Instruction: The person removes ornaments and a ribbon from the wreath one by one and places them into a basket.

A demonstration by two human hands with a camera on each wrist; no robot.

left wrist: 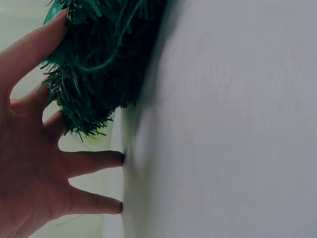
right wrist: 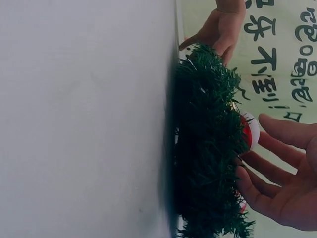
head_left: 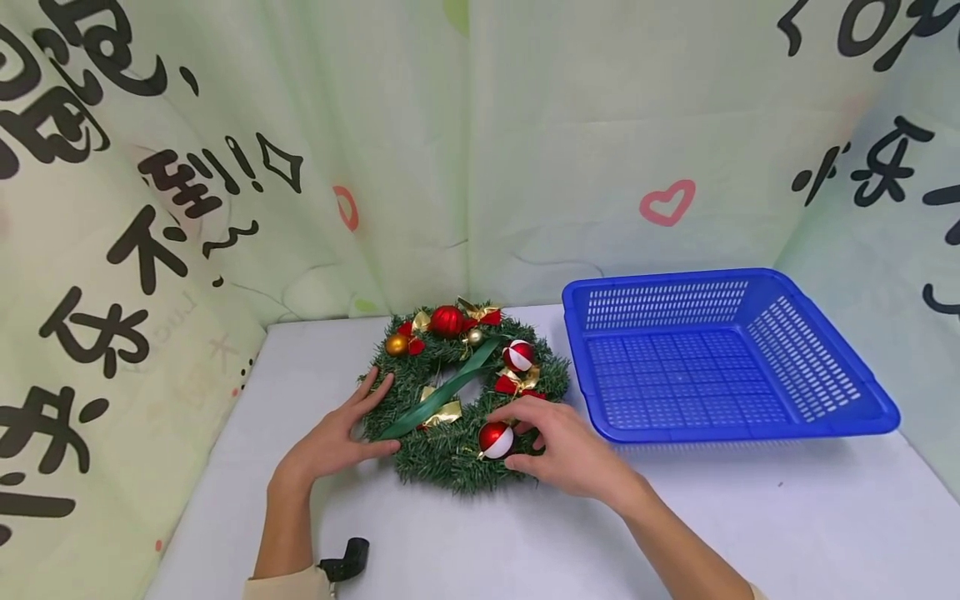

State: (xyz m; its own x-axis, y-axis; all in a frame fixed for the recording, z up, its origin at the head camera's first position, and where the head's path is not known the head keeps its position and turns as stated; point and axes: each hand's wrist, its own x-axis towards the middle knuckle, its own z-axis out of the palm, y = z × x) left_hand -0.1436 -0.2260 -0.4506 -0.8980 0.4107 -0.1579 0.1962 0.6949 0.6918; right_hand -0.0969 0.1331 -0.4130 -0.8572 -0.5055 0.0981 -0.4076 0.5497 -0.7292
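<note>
A green wreath [head_left: 450, 469] lies on the white table, with red and gold ornaments, bows and a dark green ribbon [head_left: 448, 392] across its middle. My left hand [head_left: 337, 442] rests at its left side, fingers spread; the left wrist view shows the thumb against the greenery [left wrist: 94, 54]. On the wreath's front right part sits a red-and-white bauble [head_left: 496, 440]. My right hand [head_left: 573, 450] is around that bauble, thumb and fingers apart. From the right wrist, a small gap shows between the thumb and the bauble [right wrist: 251, 131]. Another red-and-white bauble [head_left: 518, 356] sits farther back.
A blue plastic basket [head_left: 750, 435] with perforated sides stands right of the wreath. Behind the table hangs a pale green curtain [head_left: 525, 167] with black lettering. A black curved object [head_left: 347, 560] is beside the left forearm. White tabletop [head_left: 480, 550] stretches in front.
</note>
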